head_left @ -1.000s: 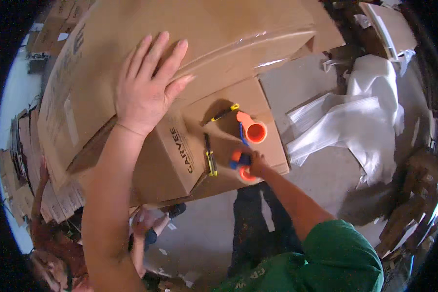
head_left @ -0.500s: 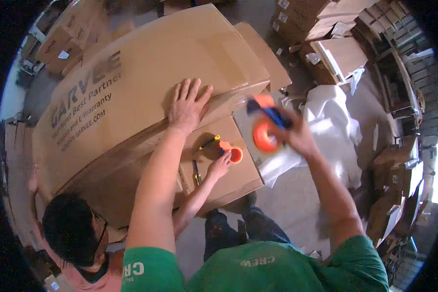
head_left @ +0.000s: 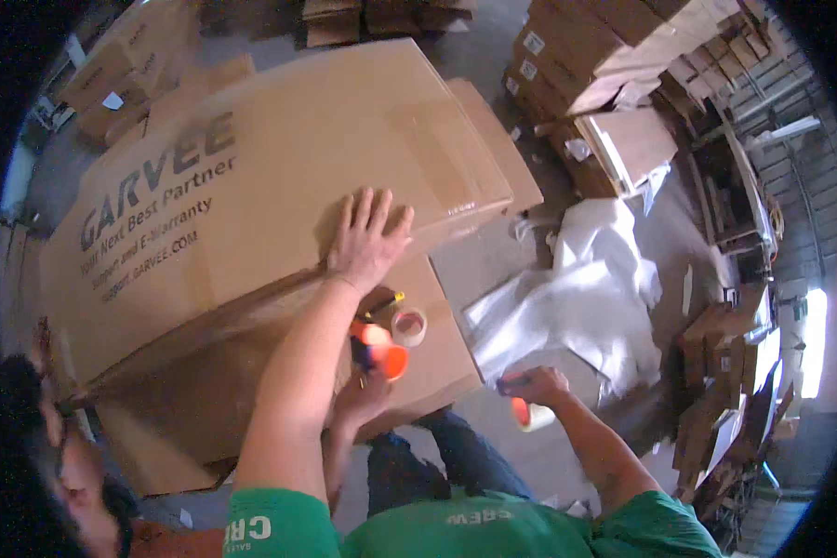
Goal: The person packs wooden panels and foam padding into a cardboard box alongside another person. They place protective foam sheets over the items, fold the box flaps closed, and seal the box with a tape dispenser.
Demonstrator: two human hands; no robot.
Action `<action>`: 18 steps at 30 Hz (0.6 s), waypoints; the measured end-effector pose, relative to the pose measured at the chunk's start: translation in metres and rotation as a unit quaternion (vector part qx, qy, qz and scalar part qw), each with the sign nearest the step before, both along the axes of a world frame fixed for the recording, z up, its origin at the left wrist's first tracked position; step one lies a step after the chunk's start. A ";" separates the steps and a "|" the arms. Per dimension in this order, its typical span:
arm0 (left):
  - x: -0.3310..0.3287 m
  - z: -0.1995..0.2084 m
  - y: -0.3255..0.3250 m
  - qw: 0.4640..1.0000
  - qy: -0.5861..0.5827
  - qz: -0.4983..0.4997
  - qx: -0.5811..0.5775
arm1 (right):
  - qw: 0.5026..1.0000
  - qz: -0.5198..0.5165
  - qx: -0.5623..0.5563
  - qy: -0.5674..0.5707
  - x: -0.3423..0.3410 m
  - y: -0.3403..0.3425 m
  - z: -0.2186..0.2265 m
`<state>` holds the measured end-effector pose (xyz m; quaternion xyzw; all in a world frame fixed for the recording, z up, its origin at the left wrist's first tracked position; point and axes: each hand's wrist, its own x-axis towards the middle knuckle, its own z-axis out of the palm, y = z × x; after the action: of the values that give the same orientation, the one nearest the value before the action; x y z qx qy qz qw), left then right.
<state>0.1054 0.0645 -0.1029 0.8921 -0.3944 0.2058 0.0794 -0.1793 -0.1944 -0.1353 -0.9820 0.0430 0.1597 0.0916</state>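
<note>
My left hand (head_left: 370, 240) lies flat with fingers spread on top of a large cardboard box (head_left: 321, 130), near its front edge. Out to the right, my right hand (head_left: 547, 383) is closed around a dark-handled tape dispenser (head_left: 530, 415) with an orange part and a pale tape roll. A smaller carton (head_left: 437, 363) stands against the near side of the big box. On it lie a tape roll (head_left: 408, 326) and a yellow-and-black utility knife (head_left: 388, 301), partly hidden. Beside my left forearm, a co-worker's hand (head_left: 363, 395) grips another orange tape dispenser (head_left: 388, 361).
The co-worker (head_left: 88, 465) is at the left near edge. Crumpled white sheeting (head_left: 577, 298) covers floor right of the boxes. Cardboard boxes (head_left: 577, 56) are stacked at the far right, with more cartons (head_left: 725, 353) along the right side.
My right hand has swung down nearer me with the tape dispenser, away from the box end. The co-worker has shifted left and lifted a dispenser off the carton. My left hand stays on the box.
</note>
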 end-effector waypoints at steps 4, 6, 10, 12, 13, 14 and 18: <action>-0.009 0.043 -0.003 1.000 -0.013 0.000 0.005 | 0.748 -0.328 0.576 0.034 0.000 -0.005 0.065; 0.001 0.038 -0.009 1.000 -0.006 0.008 0.029 | 0.536 -0.394 0.746 -0.035 0.016 -0.010 0.090; -0.002 0.033 -0.003 0.996 0.017 0.032 0.079 | 0.325 -0.364 0.873 -0.022 0.033 -0.034 0.106; -0.007 0.038 -0.012 0.993 0.038 0.047 0.104 | 0.213 -0.364 0.907 -0.021 0.030 -0.031 0.102; -0.010 0.042 -0.015 0.989 0.055 0.068 0.123 | 0.206 -0.359 0.910 -0.025 0.027 -0.030 0.104; -0.011 0.046 -0.018 0.983 0.072 0.090 0.142 | 0.187 -0.351 0.917 -0.008 0.026 -0.030 0.107; -0.014 0.056 -0.027 0.973 0.083 0.121 0.180 | 0.135 -0.328 0.934 0.032 0.022 -0.032 0.102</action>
<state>0.0918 0.0375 -0.0474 0.9468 -0.3061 0.0646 -0.0755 -0.1572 -0.2268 -0.0328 -0.0282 0.1814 0.0628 0.9810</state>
